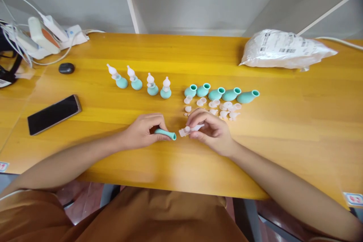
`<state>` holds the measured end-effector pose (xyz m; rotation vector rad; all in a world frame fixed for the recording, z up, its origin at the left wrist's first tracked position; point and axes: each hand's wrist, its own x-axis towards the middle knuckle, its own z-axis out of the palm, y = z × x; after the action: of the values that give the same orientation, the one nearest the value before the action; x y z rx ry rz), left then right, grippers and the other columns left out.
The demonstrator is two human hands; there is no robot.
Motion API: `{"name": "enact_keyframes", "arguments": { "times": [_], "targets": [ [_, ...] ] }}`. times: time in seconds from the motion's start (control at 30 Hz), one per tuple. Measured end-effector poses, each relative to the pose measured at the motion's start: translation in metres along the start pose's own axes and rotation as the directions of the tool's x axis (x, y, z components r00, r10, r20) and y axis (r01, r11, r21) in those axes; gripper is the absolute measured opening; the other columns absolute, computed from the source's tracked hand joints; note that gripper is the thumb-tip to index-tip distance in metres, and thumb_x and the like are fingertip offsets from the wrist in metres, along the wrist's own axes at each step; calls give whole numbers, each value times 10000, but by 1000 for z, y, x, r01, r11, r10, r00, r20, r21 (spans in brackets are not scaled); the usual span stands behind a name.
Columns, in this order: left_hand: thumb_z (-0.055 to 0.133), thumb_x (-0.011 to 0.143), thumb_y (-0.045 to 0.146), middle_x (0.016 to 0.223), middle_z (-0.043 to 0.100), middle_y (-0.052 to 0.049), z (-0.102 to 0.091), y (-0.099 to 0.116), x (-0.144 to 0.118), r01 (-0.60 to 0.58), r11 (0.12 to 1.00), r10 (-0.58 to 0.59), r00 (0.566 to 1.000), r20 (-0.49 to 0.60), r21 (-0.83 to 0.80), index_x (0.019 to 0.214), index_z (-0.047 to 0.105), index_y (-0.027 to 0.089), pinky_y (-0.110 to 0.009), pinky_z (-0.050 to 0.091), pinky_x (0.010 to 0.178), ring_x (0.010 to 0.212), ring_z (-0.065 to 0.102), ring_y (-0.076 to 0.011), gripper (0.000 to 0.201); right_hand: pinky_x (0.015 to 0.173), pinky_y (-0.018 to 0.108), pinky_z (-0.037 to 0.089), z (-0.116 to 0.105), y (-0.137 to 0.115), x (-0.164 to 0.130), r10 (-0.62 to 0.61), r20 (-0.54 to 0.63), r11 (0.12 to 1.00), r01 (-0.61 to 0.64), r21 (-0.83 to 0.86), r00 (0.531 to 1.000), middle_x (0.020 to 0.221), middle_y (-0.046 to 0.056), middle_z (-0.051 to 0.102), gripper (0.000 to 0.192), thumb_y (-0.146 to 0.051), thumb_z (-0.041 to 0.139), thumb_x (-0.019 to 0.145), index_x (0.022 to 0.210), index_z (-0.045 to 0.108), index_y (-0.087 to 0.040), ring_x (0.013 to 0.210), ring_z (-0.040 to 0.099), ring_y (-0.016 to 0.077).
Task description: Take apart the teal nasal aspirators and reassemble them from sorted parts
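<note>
Head view shows my left hand clamped around a teal bulb lying sideways, its open neck pointing right. Just beside that opening, my right hand pinches a clear nozzle piece between fingertips; the two parts are near, not joined. Both sit low over the yellow table, with loose bulbs and clear parts just beyond, farther away.

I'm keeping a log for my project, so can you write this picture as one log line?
left hand: holds teal bulb | right hand: holds clear tip | tip and bulb: apart | table: four finished, five open bulbs
</note>
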<state>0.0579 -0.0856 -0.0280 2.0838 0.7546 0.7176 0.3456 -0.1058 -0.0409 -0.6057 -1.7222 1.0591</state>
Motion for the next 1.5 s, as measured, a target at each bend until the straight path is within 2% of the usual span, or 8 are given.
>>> {"name": "enact_keyframes", "arguments": {
  "times": [0.13, 0.33, 0.43, 0.6, 0.77, 0.97, 1.27, 1.5],
  "targets": [
    [852, 989, 407, 793, 681, 15, 1, 2, 0, 51, 996, -50, 999, 11, -67, 860, 693, 185, -259, 425, 640, 683, 581, -122, 302, 828, 363, 639, 2, -3, 2, -83, 48, 996, 84, -12, 995, 1055, 83, 708, 134, -172, 792, 1028, 1129, 733, -238, 974, 702, 222],
    [865, 950, 353, 854, 719, -12, 1, -3, 2, 108, 986, -107, 994, 18, -128, 867, 690, 186, -273, 457, 674, 739, 627, -146, 256, 846, 371, 665, 4, -2, 0, -101, 78, 993, 105, -58, 992, 1094, 94, 742, 167, -132, 788, 1023, 1142, 746, -241, 1004, 739, 224],
    [844, 965, 337, 925, 750, -31, 0, -4, 2, 109, 989, -107, 994, 30, -97, 901, 697, 189, -283, 478, 716, 796, 659, -161, 218, 872, 386, 680, 3, -2, -1, -101, 101, 987, 113, -114, 990, 1133, 102, 779, 156, -143, 787, 1036, 1146, 742, -245, 1035, 773, 228],
    [854, 968, 339, 849, 680, 11, -3, -5, 2, 76, 997, -76, 996, 49, 5, 904, 695, 195, -264, 434, 694, 749, 606, -138, 224, 868, 374, 707, 2, -2, -5, -143, 110, 963, 164, -214, 984, 1126, 100, 815, 193, -115, 809, 1027, 1158, 744, -242, 1027, 824, 230],
    [843, 976, 370, 854, 669, 14, -3, -6, 2, 87, 996, -88, 994, 62, 27, 916, 684, 197, -264, 419, 689, 748, 590, -140, 242, 849, 355, 731, 1, -4, -10, -201, 159, 911, 244, -333, 967, 1120, 95, 823, 226, -90, 771, 1042, 1195, 762, -256, 1037, 845, 242],
    [843, 976, 376, 848, 657, 19, -1, -6, 2, 89, 995, -91, 994, 57, 35, 920, 681, 197, -264, 410, 687, 743, 581, -138, 248, 904, 344, 741, -1, -3, -13, -253, 227, 860, 326, -393, 940, 1153, 106, 817, 305, -35, 731, 1048, 1269, 751, -244, 1097, 846, 242],
    [834, 982, 420, 857, 664, 14, -2, -4, 3, 84, 995, -88, 994, 64, 54, 921, 672, 194, -271, 409, 686, 731, 571, -138, 285, 868, 336, 741, 0, -5, -9, -226, 184, 891, 279, -359, 957, 1119, 89, 838, 272, -64, 768, 1036, 1223, 772, -261, 1047, 859, 241],
    [833, 986, 381, 871, 658, 18, -1, -5, 2, 55, 997, -58, 997, 56, 54, 929, 660, 199, -275, 412, 700, 748, 579, -139, 257, 848, 347, 746, 2, -5, -9, -221, 175, 886, 272, -374, 959, 1100, 93, 829, 219, -87, 763, 1054, 1200, 761, -251, 1032, 852, 236]
  ]
}}
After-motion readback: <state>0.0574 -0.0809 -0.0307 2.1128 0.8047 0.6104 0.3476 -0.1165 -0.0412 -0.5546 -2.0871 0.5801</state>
